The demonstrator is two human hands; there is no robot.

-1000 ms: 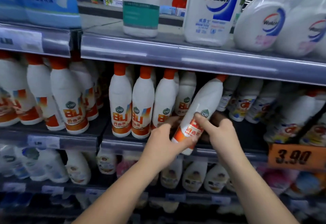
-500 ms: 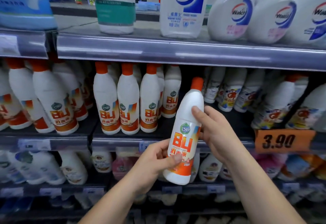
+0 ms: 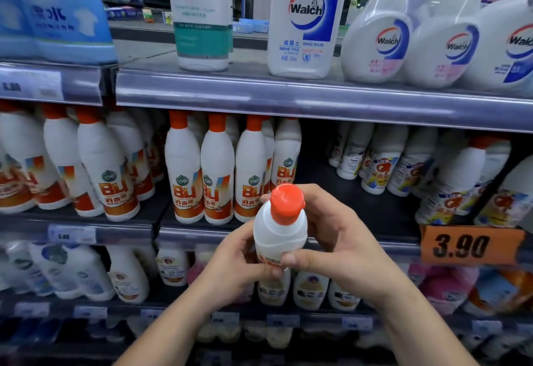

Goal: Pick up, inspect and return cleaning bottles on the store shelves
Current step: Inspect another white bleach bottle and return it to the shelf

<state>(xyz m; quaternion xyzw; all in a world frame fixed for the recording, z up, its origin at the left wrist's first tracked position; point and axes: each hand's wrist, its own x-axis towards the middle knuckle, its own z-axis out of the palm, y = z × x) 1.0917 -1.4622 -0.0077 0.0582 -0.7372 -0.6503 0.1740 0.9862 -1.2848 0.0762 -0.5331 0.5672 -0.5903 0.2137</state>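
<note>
Holding a white cleaning bottle (image 3: pixel 279 238) in both hands, a person stands close to the store shelving. The bottle is off the shelf, a little below the middle of the frame, in front of the middle shelf's grey front rail (image 3: pixel 360 243). It tips toward the camera, so its orange cap (image 3: pixel 287 204) faces the viewer and most of the label is hidden.

The left hand (image 3: pixel 233 264) grips the lower body from the left with its fingers curled round it and the thumb (image 3: pixel 268 272) bent against the front. The right hand (image 3: pixel 343 247) grips from the right. Its thumb (image 3: pixel 302 259) presses flat across the bottle's front, while its fingers (image 3: pixel 317 201) curl round behind the neck, just under the cap.

Behind the hands, a row of matching orange-capped bottles (image 3: pixel 217 169) stands upright on the middle shelf (their labels read something like "B4"). More of them are at the left edge of the frame. To the right sits a cluster of white bottles with different labels (image 3: pixel 380 163), and below those an orange price tag (image 3: pixel 471 246) reads 3.90.

On the top shelf are a Lifebuoy bottle (image 3: pixel 202 16), a Walch hand wash bottle (image 3: pixel 305 19) and rounder Walch bottles (image 3: pixel 377 45) at upper right. A blue pack (image 3: pixel 57 11) fills the upper left. The lower shelves are blurred.
</note>
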